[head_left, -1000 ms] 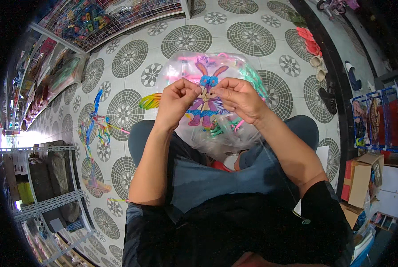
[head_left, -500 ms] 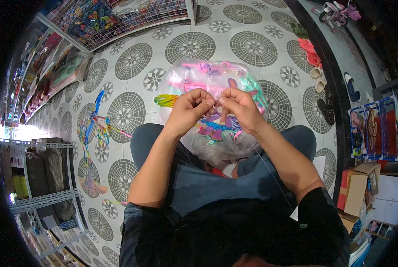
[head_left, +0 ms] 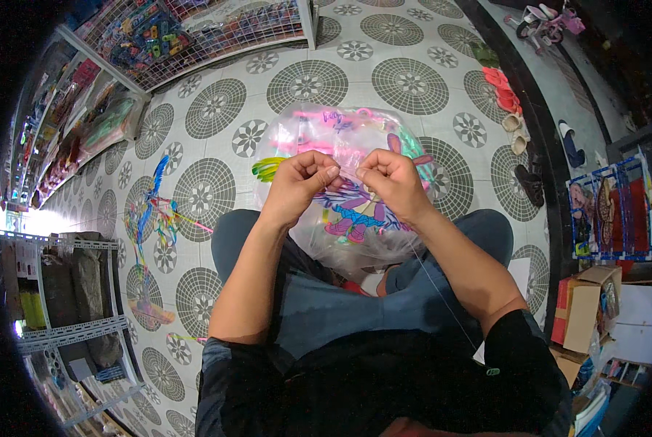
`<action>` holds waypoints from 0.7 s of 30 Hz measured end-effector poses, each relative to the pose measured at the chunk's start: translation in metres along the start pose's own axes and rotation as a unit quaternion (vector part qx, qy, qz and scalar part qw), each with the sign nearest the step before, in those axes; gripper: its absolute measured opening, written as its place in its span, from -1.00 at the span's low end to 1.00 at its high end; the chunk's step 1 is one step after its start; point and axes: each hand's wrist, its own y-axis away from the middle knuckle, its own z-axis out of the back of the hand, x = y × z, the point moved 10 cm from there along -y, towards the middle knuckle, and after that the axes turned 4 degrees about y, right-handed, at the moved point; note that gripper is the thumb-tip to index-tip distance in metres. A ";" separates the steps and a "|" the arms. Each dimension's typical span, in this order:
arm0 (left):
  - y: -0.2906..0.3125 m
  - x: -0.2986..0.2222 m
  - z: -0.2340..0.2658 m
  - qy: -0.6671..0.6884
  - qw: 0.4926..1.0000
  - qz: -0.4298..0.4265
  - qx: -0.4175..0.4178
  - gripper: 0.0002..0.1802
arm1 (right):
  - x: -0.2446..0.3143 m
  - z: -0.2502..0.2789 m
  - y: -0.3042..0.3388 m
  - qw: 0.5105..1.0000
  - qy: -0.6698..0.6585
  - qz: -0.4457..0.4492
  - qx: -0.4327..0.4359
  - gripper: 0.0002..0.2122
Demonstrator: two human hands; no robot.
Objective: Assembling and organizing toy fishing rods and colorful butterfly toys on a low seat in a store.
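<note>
Both hands are raised over a clear plastic bag [head_left: 282, 138] that lies in front of my crossed legs. My left hand [head_left: 297, 188] is closed, thumb against fingertips, in a pinch; what it holds is too fine to make out. Facing it across a small gap, my right hand [head_left: 398, 188] also pinches. A thin pale thread [head_left: 441, 285] runs from below my right hand down to a small white piece [head_left: 479, 354] by my right sleeve. Under the hands, a purple, pink and blue cartoon figure [head_left: 355, 224] shows on the bag. Yellow-green strips [head_left: 267, 169] stick out at its left.
Left on the patterned tile floor [head_left: 213, 105] lies a bundle of bright multicoloured ribbons [head_left: 155, 211]. Metal shelves [head_left: 71, 331] and a wire rack [head_left: 216, 54] hold packaged goods. Pink shoes [head_left: 500, 87], a cardboard box [head_left: 582, 313] and a blue rack [head_left: 610, 207] stand to the right.
My hands have moved slightly apart, the left one shifting left and down. More of the cartoon figure beneath them shows. The whole view has shifted a little.
</note>
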 end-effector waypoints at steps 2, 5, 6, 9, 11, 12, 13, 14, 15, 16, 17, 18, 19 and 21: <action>0.001 -0.004 0.000 -0.015 1.000 -0.002 0.008 -0.90 | 0.002 -0.001 0.000 1.000 0.018 0.005 0.010 -0.93; 0.000 -0.005 0.001 -0.003 1.000 0.004 0.006 -0.90 | 0.005 -0.002 -0.001 1.000 0.007 0.008 0.004 -0.93; 0.000 -0.005 0.001 -0.003 1.000 0.003 0.007 -0.90 | 0.004 -0.001 -0.002 1.000 0.008 0.008 0.003 -0.93; 0.000 -0.006 0.001 -0.006 1.000 -0.001 -0.001 -0.89 | 0.001 0.001 -0.003 0.999 0.039 0.004 0.002 -0.92; 0.000 -0.003 0.000 0.005 1.000 -0.004 -0.005 -0.88 | 0.002 0.001 -0.002 0.999 0.036 0.016 -0.002 -0.92; 0.000 -0.002 0.000 0.005 1.000 -0.005 -0.005 -0.88 | 0.002 0.002 -0.002 0.999 0.036 0.016 -0.001 -0.92; 0.000 -0.002 -0.002 0.006 1.000 -0.008 0.000 -0.88 | 0.002 0.003 -0.001 0.999 0.042 0.018 0.000 -0.92; 0.000 -0.002 -0.004 0.008 1.000 -0.012 0.005 -0.88 | 0.002 0.003 -0.001 0.999 0.048 0.020 0.002 -0.92; 0.000 -0.002 -0.004 0.008 1.000 -0.012 0.005 -0.88 | 0.002 0.003 0.000 0.999 0.048 0.020 0.003 -0.92; 0.000 -0.003 -0.006 0.007 1.000 -0.011 0.009 -0.89 | 0.004 0.003 0.000 0.999 0.047 0.024 0.002 -0.93; 0.000 -0.003 -0.007 0.006 1.000 -0.010 0.014 -0.90 | 0.005 0.002 0.000 0.999 0.047 0.027 0.001 -0.93; -0.001 -0.002 -0.006 0.006 1.000 -0.011 0.013 -0.90 | 0.005 0.002 0.000 0.999 0.047 0.027 0.002 -0.93; -0.001 -0.002 -0.007 0.010 1.000 -0.021 0.020 -0.90 | 0.005 0.002 0.000 0.999 0.044 0.028 0.003 -0.93; -0.001 -0.002 -0.007 0.013 0.999 -0.033 0.027 -0.91 | 0.006 -0.001 0.000 0.999 0.041 0.028 0.006 -0.93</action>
